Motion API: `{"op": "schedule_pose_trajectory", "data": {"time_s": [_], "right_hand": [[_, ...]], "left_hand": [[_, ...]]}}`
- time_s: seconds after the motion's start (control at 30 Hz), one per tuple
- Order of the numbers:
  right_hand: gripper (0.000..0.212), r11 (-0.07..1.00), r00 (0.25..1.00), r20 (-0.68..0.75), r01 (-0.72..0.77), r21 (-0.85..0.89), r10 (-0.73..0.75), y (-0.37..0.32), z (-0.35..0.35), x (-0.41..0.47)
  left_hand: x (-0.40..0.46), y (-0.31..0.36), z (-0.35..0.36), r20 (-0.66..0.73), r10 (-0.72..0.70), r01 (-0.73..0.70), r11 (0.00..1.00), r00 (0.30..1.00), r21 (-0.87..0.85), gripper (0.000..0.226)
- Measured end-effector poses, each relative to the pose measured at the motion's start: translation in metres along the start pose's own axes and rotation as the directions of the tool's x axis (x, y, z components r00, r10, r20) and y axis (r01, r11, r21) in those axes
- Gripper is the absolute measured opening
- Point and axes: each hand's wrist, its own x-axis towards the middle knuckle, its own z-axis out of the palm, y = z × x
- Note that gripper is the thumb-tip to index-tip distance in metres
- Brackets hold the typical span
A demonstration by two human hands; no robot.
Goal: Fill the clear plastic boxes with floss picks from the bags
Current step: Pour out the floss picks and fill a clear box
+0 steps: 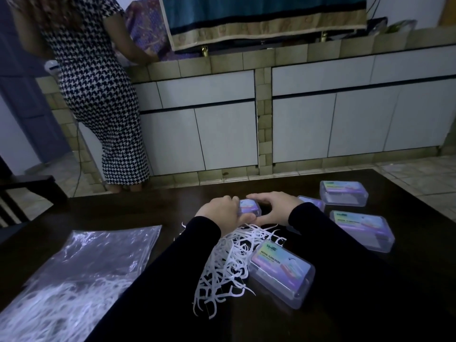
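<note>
Both my hands close around a small clear plastic box (250, 206) with a coloured label, held just above the dark table (123, 213). My left hand (220, 209) grips its left end, and my right hand (272, 204) grips its right end. A loose pile of white floss picks (229, 265) lies on the table under my forearms. A clear plastic bag (81, 275) with more floss picks lies flat at the left. Three closed labelled boxes rest to the right: near (282, 270), middle (362, 229), far (344, 192). Another box (313, 202) shows partly behind my right hand.
A person in a black-and-white patterned dress (98, 95) stands at the tiled counter (222, 65) beyond the table. White cabinet doors (333, 124) line the wall. A dark chair (22, 196) stands at the table's left. The table's far edge lies just past the boxes.
</note>
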Motion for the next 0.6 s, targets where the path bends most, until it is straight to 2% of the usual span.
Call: {"op": "schedule_pose_trajectory", "data": {"time_s": [0.23, 0.37, 0.47, 0.53, 0.6], "right_hand": [[0.079, 1.000, 1.000, -0.003, -0.019, -0.001, 0.019, -0.002, 0.002, 0.002], [0.066, 1.000, 1.000, -0.026, -0.009, 0.006, 0.009, -0.004, 0.003, 0.001], [0.070, 0.999, 0.999, -0.036, -0.025, -0.037, 0.023, -0.008, 0.003, 0.000], [0.073, 0.998, 0.998, -0.052, -0.038, -0.054, 0.035, -0.010, 0.004, 0.000], [0.073, 0.998, 0.997, -0.054, -0.053, -0.033, 0.051, -0.011, 0.004, 0.000]], "left_hand": [[0.002, -0.003, 0.004, -0.027, 0.003, -0.004, 1.000, 1.000, -0.027, 0.060], [0.009, -0.009, -0.001, -0.050, 0.011, -0.017, 0.992, 0.999, -0.122, 0.063], [0.013, -0.014, -0.009, -0.013, -0.019, 0.015, 0.975, 1.000, -0.222, 0.067], [0.013, -0.018, -0.012, 0.037, -0.072, 0.081, 0.909, 0.997, -0.410, 0.068], [0.015, -0.024, -0.013, 0.087, -0.152, 0.171, 0.742, 0.985, -0.648, 0.068]]}}
